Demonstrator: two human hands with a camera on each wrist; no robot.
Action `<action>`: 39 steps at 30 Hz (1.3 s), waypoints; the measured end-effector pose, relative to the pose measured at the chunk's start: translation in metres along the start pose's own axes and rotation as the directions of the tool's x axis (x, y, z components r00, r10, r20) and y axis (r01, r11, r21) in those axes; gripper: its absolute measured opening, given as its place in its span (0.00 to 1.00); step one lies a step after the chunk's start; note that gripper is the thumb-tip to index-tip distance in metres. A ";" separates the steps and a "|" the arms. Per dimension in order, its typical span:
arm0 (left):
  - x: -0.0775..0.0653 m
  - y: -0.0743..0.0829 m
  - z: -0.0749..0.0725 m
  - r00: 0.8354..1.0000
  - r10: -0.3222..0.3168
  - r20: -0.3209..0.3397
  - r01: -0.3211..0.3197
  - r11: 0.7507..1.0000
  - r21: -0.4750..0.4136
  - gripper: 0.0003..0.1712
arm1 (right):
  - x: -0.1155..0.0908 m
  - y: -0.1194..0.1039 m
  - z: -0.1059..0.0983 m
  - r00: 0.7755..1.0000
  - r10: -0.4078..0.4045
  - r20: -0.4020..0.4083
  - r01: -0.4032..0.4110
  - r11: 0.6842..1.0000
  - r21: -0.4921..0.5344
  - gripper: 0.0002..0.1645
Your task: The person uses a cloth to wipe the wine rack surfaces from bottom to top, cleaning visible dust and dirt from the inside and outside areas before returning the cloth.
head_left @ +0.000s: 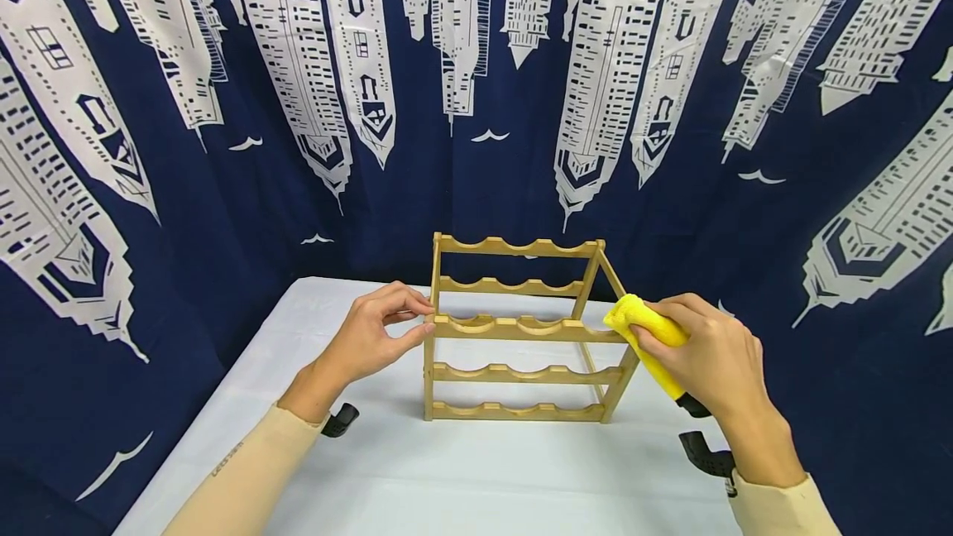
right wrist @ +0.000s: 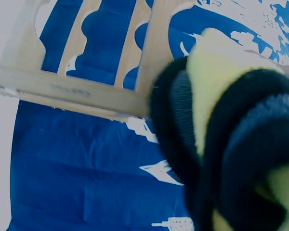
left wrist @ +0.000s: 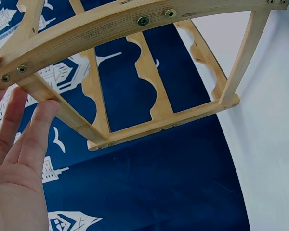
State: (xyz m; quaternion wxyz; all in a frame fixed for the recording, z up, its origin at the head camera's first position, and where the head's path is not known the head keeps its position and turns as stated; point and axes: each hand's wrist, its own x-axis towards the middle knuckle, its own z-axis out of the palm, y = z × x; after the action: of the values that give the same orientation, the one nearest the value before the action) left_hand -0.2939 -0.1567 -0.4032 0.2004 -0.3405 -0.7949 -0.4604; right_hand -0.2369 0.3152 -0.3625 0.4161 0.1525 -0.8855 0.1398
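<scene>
A light wooden wine rack (head_left: 521, 329) with scalloped rails stands on the white table. My left hand (head_left: 380, 329) holds the rack's upper front left corner; in the left wrist view, fingertips (left wrist: 47, 107) touch the side bar just below the screwed joint. A folded yellow cloth (head_left: 655, 337) with a dark edge is gripped in my right hand (head_left: 715, 350). One end of that cloth lies against the upper right corner of the rack. Dark and yellow folds of the cloth (right wrist: 202, 86) fill much of the right wrist view, hiding the right fingers.
The white tabletop (head_left: 417, 478) runs under the rack and out toward me. Behind and beside it hangs a dark blue curtain (head_left: 462, 189) printed with white buildings and birds. Black wrist mounts (head_left: 707, 455) stick out below the wrists.
</scene>
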 end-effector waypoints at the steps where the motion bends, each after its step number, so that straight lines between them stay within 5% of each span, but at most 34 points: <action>1: 0.000 0.000 0.000 1.000 -0.001 0.002 0.001 1.000 -0.002 0.09 | -0.001 0.000 0.001 1.000 -0.003 -0.021 0.003 1.000 0.014 0.24; 10: -0.001 0.002 0.000 1.000 -0.004 0.010 0.005 1.000 -0.019 0.08 | -0.008 -0.026 0.036 0.956 -0.136 -0.260 0.187 0.965 0.184 0.27; 20: -0.002 0.003 0.000 1.000 -0.004 0.013 0.004 1.000 -0.028 0.08 | -0.006 -0.081 0.077 0.890 -0.288 -0.354 0.383 0.893 0.236 0.21; 28: -0.001 0.002 -0.001 1.000 0.003 0.013 -0.002 1.000 -0.024 0.07 | 0.004 -0.134 0.106 0.852 -0.391 -0.347 0.472 0.861 0.189 0.29; 34: -0.002 0.001 -0.002 1.000 0.012 0.022 -0.011 0.999 -0.042 0.06 | 0.012 -0.163 0.125 0.858 -0.446 -0.253 0.485 0.867 0.114 0.32; 39: -0.001 0.001 -0.001 0.999 0.030 0.018 -0.029 0.998 -0.054 0.06 | 0.012 -0.164 0.131 0.862 -0.441 -0.251 0.472 0.878 0.080 0.32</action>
State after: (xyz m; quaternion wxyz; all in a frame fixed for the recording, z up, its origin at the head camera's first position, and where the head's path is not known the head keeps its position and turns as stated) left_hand -0.2923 -0.1572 -0.4030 0.1905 -0.3618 -0.7791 -0.4752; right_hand -0.2711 0.1142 -0.4140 0.5231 0.3698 -0.7592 0.1147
